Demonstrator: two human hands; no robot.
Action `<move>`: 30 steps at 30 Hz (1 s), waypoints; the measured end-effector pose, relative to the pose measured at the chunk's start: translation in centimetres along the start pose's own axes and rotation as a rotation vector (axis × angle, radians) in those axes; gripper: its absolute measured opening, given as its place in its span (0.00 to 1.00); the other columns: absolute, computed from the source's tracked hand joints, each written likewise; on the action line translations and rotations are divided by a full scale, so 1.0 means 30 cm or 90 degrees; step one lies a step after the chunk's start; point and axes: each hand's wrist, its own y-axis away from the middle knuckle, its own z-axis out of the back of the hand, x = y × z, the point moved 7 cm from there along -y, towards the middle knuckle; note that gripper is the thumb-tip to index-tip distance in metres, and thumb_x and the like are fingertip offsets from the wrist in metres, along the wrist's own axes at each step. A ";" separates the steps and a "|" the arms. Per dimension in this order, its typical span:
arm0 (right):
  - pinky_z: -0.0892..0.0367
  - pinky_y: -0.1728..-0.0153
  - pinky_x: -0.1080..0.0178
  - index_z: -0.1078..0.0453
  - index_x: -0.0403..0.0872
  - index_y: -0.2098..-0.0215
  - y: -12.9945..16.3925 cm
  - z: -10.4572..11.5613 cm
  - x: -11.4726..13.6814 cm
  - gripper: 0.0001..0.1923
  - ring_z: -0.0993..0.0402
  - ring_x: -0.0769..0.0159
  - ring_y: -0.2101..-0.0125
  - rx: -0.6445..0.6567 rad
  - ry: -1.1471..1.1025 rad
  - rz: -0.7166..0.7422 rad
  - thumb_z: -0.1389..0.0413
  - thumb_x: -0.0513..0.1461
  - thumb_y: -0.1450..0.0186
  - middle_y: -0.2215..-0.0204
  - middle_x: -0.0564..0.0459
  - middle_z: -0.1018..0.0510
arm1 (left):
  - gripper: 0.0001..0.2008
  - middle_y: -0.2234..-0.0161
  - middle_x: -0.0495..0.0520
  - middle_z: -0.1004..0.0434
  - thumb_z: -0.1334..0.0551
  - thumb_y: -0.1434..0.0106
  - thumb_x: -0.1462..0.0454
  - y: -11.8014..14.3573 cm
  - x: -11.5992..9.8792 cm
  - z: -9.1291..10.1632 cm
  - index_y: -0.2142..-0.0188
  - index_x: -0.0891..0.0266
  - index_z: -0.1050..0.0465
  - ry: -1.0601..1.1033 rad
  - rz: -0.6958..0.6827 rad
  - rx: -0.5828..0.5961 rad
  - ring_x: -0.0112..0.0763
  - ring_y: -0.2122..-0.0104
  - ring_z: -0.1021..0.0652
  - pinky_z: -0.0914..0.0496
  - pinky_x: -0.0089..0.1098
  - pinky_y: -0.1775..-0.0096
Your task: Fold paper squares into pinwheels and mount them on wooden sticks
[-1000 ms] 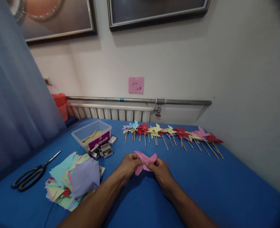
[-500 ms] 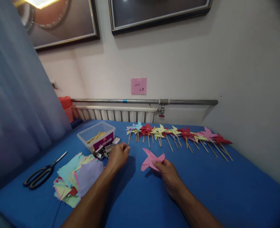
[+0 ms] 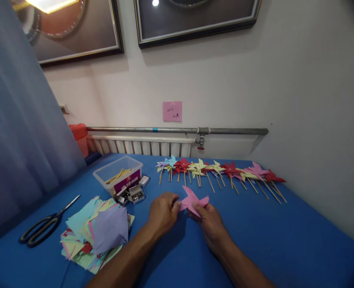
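A pink paper pinwheel (image 3: 190, 200) without a stick is pinched at its middle between the thumb and fingers of my right hand (image 3: 210, 222). My left hand (image 3: 165, 210) is closed in a pinch at the pinwheel's left blade; whatever its fingertips hold is too small or hidden to make out. Left of that hand lie small open boxes (image 3: 136, 195) with tiny dark metal pieces. Behind them stands a clear plastic tub (image 3: 100, 176) with thin wooden sticks (image 3: 118, 176) inside. A pile of coloured paper pieces (image 3: 111, 230) spreads beside my left forearm.
Black-handled scissors (image 3: 46, 228) lie at the far left of the blue table (image 3: 287, 240). Finished pinwheels on sticks (image 3: 229, 170) form a row along the back. A radiator (image 3: 141, 146) with a pipe runs behind the table, and a blue curtain (image 3: 23, 120) hangs at left.
My left hand has moved right and nearer, from beside the small boxes to the pinwheel's left blade. My right hand keeps its hold on the pinwheel. The view has shifted slightly.
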 end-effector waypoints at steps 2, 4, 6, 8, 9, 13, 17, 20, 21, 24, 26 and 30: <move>0.27 0.63 0.62 0.23 0.43 0.67 0.004 -0.003 0.006 0.16 0.21 0.61 0.69 0.000 -0.003 0.010 0.31 0.42 0.51 0.71 0.51 0.16 | 0.12 0.61 0.56 0.22 0.45 0.32 0.63 0.029 -0.043 -0.030 0.58 0.60 0.23 -0.070 -0.048 -0.006 0.36 0.60 0.24 0.33 0.33 0.58; 0.27 0.63 0.61 0.23 0.44 0.67 0.007 -0.011 0.011 0.15 0.21 0.60 0.68 0.016 -0.002 0.020 0.31 0.42 0.50 0.71 0.50 0.16 | 0.12 0.60 0.57 0.22 0.46 0.32 0.63 0.045 -0.065 -0.052 0.57 0.59 0.24 -0.103 -0.091 0.007 0.36 0.59 0.24 0.32 0.34 0.56; 0.26 0.63 0.60 0.23 0.44 0.68 0.009 -0.013 0.013 0.14 0.20 0.59 0.68 0.020 0.000 0.023 0.32 0.42 0.50 0.71 0.50 0.16 | 0.12 0.58 0.57 0.22 0.46 0.31 0.62 0.044 -0.070 -0.057 0.57 0.58 0.24 -0.113 -0.116 0.019 0.36 0.58 0.24 0.32 0.34 0.55; 0.26 0.63 0.60 0.23 0.44 0.68 0.008 -0.007 0.011 0.13 0.20 0.59 0.68 0.007 0.003 0.016 0.31 0.42 0.50 0.71 0.51 0.16 | 0.13 0.55 0.57 0.22 0.47 0.31 0.62 0.024 -0.048 -0.030 0.55 0.58 0.24 -0.141 -0.101 0.009 0.37 0.56 0.24 0.32 0.35 0.53; 0.26 0.63 0.61 0.23 0.44 0.68 0.008 -0.003 0.009 0.13 0.20 0.60 0.69 -0.001 0.006 0.010 0.31 0.41 0.49 0.72 0.51 0.16 | 0.14 0.55 0.58 0.23 0.48 0.31 0.62 0.009 -0.025 -0.007 0.55 0.58 0.24 -0.172 -0.075 0.004 0.37 0.55 0.24 0.32 0.35 0.52; 0.26 0.63 0.61 0.23 0.44 0.69 0.002 0.010 0.006 0.10 0.22 0.62 0.71 -0.015 0.009 0.007 0.31 0.40 0.48 0.72 0.52 0.17 | 0.18 0.58 0.64 0.22 0.51 0.31 0.64 -0.046 0.146 0.122 0.58 0.63 0.22 -0.365 0.139 0.048 0.42 0.58 0.22 0.31 0.37 0.56; 0.26 0.64 0.60 0.22 0.44 0.68 -0.003 0.007 0.000 0.10 0.21 0.61 0.70 0.001 0.030 0.013 0.32 0.40 0.46 0.71 0.51 0.17 | 0.17 0.58 0.66 0.20 0.48 0.34 0.65 -0.047 0.296 0.224 0.56 0.64 0.21 -0.452 0.291 0.088 0.46 0.58 0.20 0.29 0.38 0.58; 0.26 0.63 0.60 0.22 0.43 0.67 -0.004 0.004 -0.003 0.13 0.21 0.60 0.70 0.014 0.052 0.019 0.32 0.42 0.47 0.71 0.50 0.17 | 0.17 0.57 0.67 0.19 0.46 0.37 0.67 -0.038 0.345 0.231 0.56 0.63 0.20 -0.457 0.323 0.116 0.49 0.56 0.20 0.29 0.39 0.57; 0.26 0.63 0.60 0.22 0.43 0.66 -0.003 0.004 -0.003 0.14 0.21 0.60 0.70 0.016 0.058 0.020 0.31 0.43 0.48 0.71 0.50 0.17 | 0.17 0.57 0.67 0.19 0.46 0.37 0.67 -0.037 0.352 0.227 0.56 0.62 0.20 -0.456 0.323 0.118 0.49 0.55 0.20 0.28 0.40 0.57; 0.27 0.63 0.60 0.22 0.43 0.66 0.000 0.003 -0.001 0.17 0.22 0.62 0.71 0.020 0.071 0.028 0.31 0.45 0.49 0.73 0.52 0.17 | 0.17 0.57 0.67 0.18 0.46 0.38 0.67 -0.040 0.361 0.212 0.56 0.62 0.20 -0.449 0.309 0.129 0.51 0.55 0.19 0.28 0.42 0.56; 0.28 0.63 0.61 0.23 0.43 0.67 0.003 0.001 0.002 0.17 0.23 0.63 0.72 0.021 0.070 0.032 0.31 0.46 0.49 0.74 0.53 0.18 | 0.16 0.56 0.67 0.18 0.45 0.38 0.66 -0.040 0.370 0.206 0.56 0.62 0.20 -0.442 0.312 0.141 0.50 0.54 0.20 0.28 0.41 0.55; 0.28 0.63 0.61 0.24 0.44 0.68 0.010 -0.009 0.008 0.16 0.22 0.62 0.71 0.027 0.064 0.026 0.31 0.45 0.50 0.74 0.53 0.18 | 0.16 0.55 0.67 0.18 0.44 0.39 0.65 -0.041 0.386 0.201 0.56 0.61 0.20 -0.427 0.314 0.157 0.51 0.54 0.19 0.28 0.42 0.55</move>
